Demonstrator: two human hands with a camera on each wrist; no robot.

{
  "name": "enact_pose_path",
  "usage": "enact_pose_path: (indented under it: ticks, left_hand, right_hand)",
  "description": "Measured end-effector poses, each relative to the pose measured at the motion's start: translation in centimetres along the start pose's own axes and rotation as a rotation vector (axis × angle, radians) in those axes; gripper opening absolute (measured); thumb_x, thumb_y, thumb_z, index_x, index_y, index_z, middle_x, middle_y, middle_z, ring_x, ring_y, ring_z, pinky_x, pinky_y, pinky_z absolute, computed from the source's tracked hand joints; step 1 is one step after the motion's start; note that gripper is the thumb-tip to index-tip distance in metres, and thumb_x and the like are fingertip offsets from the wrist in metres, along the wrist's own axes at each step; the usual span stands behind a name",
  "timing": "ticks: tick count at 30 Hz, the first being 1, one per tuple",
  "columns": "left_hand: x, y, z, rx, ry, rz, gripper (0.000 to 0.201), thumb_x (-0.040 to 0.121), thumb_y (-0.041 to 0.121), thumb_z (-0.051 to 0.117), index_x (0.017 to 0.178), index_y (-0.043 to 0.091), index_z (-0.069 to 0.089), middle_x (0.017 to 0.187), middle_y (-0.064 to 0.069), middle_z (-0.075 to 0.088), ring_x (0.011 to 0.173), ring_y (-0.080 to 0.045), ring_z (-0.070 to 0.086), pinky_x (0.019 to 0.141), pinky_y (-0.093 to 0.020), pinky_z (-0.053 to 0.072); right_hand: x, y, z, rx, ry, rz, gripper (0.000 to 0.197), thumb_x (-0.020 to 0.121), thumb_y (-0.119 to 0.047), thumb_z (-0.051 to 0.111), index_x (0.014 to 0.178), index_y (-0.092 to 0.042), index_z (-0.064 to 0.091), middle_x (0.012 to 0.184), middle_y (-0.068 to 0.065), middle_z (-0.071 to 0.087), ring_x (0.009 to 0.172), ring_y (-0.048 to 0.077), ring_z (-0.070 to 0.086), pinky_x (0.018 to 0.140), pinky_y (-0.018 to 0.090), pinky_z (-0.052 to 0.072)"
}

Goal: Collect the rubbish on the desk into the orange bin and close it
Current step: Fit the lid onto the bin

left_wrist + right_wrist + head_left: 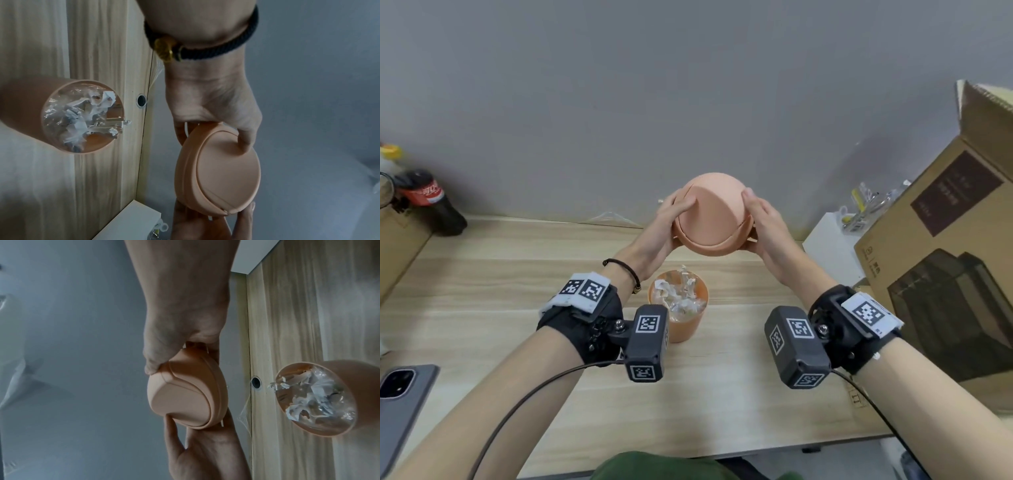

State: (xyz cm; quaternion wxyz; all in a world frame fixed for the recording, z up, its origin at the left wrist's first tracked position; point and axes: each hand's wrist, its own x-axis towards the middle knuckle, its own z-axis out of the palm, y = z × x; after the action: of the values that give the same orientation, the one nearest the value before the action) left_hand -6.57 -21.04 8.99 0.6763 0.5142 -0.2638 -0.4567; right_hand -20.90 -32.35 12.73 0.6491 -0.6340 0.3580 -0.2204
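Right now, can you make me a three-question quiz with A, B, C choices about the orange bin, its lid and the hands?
1. Where is the round orange plastic lid?
A. Held up in the air
B. Flat on the desk
C. On the phone

2. How many hands hold the lid?
A. None
B. One
C. Two

3. What state is the small orange plastic bin in?
A. Closed
C. Tipped over
B. Open, with rubbish inside

Answers:
1. A: the lid is lifted above the light wooden desk, beyond the bin.
2. C: the left hand and the right hand grip its opposite sides.
3. B: the bin stands upright without the lid, with crumpled white paper showing inside.
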Motion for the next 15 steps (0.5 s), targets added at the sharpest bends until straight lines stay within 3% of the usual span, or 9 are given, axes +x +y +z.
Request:
enact_pose_path:
  ticks: [2,6,9,12,15]
  left_hand:
    - [0.2,-0.4,0.1,0.005,0.003,0.001,0.054,0.087,0.047,0.06,0.138,0.032,0.048,0.136,0.003,0.057,0.122,-0.018,0.057,0.097,-0.041,0.05]
    - [0.1,-1.0,-0.4,0.06,0.062,-0.008,0.054,0.085,0.045,0.063,0.135,0.026,0.052,0.127,-0.001,0.062,0.105,-0.018,0.062,0.076,-0.032,0.053]
    - [-0.4,-1.3,-1.5,0.134,0.026,-0.032,0.05,0.086,0.044,0.064,0.132,0.026,0.056,0.126,-0.003,0.063,0.108,-0.019,0.061,0.079,-0.034,0.053]
    - [-1.0,-1.6,-1.5,0.242,-0.044,-0.079,0.045,0.09,0.035,0.065,0.132,0.024,0.055,0.123,0.001,0.065,0.104,-0.013,0.062,0.074,-0.025,0.052]
    - [-1.0,-2.3,-1.2,0.264,-0.034,-0.098,0.044,0.092,0.026,0.062,0.134,0.017,0.053,0.124,-0.001,0.064,0.104,-0.011,0.063,0.069,-0.015,0.051]
  right_hand:
    - [0.1,0.0,-0.2,-0.034,0.0,0.014,0.053,0.092,-0.054,0.046,0.131,-0.018,0.045,0.122,0.006,0.06,0.102,0.021,0.063,0.07,0.034,0.057]
    - [0.2,0.6,-1.4,-0.157,-0.078,0.028,0.061,0.088,-0.052,0.055,0.133,-0.013,0.045,0.121,0.005,0.06,0.105,0.02,0.063,0.076,0.034,0.056]
    - [0.2,1.4,-2.8,-0.283,-0.2,0.091,0.068,0.083,-0.05,0.064,0.135,-0.012,0.042,0.123,0.002,0.06,0.109,0.018,0.062,0.087,0.037,0.055]
    - [0.6,2.2,-3.0,-0.374,-0.339,0.18,0.085,0.073,-0.057,0.071,0.14,-0.02,0.032,0.124,-0.001,0.06,0.111,0.018,0.062,0.092,0.039,0.053]
    - [1.4,3.1,-2.5,-0.419,-0.485,0.228,0.07,0.074,-0.055,0.07,0.133,-0.025,0.047,0.124,0.003,0.062,0.113,0.02,0.062,0.099,0.046,0.05]
